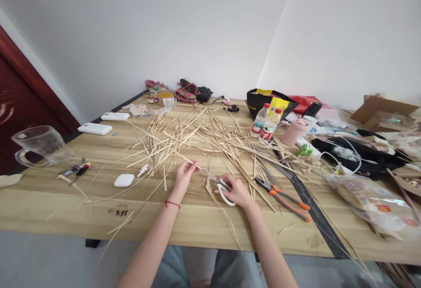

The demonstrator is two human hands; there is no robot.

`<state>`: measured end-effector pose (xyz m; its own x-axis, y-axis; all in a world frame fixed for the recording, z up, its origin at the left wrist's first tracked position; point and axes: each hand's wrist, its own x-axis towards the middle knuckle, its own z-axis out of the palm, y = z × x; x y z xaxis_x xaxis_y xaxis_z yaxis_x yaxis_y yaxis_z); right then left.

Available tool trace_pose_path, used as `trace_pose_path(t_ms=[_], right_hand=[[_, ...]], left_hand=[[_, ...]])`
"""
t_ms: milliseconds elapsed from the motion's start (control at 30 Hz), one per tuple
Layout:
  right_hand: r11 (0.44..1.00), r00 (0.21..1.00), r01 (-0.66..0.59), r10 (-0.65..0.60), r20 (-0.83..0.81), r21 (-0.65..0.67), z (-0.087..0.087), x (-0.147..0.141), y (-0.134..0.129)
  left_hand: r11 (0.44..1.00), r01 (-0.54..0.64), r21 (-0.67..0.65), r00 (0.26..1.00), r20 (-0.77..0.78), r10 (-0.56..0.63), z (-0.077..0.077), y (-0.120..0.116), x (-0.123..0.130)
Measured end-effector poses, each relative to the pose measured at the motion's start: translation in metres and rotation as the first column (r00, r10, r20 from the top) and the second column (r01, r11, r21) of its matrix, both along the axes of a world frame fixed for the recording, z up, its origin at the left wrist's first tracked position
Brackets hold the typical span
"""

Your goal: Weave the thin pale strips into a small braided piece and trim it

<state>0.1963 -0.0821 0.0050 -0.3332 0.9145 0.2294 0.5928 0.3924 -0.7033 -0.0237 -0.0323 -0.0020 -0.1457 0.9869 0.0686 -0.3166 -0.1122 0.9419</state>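
My left hand [187, 175], with a red cord round its wrist, pinches a thin pale strip near the front of a loose heap of bamboo-like strips [184, 134]. White-handled scissors [226, 195] are gripped in my right hand [237, 190]. Their metal blades point up and left toward the strip at my left fingers; whether they touch it I cannot tell. Below the blades lies a small frayed piece of strip [208, 184], and a long thin strand curves from there toward the table's front edge.
Orange-and-grey pliers [286, 198] lie right of my right hand. A white case [124, 180] is to the left, with a clear pitcher [42, 145] beyond. Two red-capped bottles [270, 126], a pink cup [295, 132] and bags stand at the right back. A wall closes off the far side.
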Motion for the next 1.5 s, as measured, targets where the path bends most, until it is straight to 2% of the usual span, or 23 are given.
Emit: trace_pose_path(t_ms=[167,600,833,1133,1367,1500], right_hand=[[1.000,0.999,-0.020,0.020,-0.050,-0.018,-0.0014,0.0006,0.0008],[0.999,0.998,-0.038,0.038,-0.045,-0.008,-0.0016,0.0010,0.0009],[0.999,0.998,-0.037,0.036,-0.047,-0.012,-0.0019,0.0005,0.0010],[0.999,0.998,-0.042,0.040,-0.056,-0.023,-0.0015,0.0007,0.0009],[0.999,0.996,-0.048,0.045,-0.076,-0.026,-0.0018,0.0014,0.0008],[0.999,0.998,-0.030,0.029,-0.061,-0.024,-0.0027,0.0021,0.0008]], left_hand=[[1.000,0.002,0.002,1.000,-0.019,-0.001,0.0022,-0.0011,0.0013],[1.000,0.016,0.018,1.000,-0.016,-0.016,-0.0010,-0.0001,0.0005],[0.999,0.049,0.020,0.994,-0.103,-0.047,-0.0024,-0.0023,0.0034],[0.998,0.053,0.016,0.993,-0.105,-0.052,-0.0023,-0.0025,0.0025],[0.998,0.064,0.020,0.996,-0.055,-0.063,0.0001,-0.0020,0.0019],[0.999,0.006,0.032,1.000,0.023,-0.007,-0.0003,0.0002,-0.0013]])
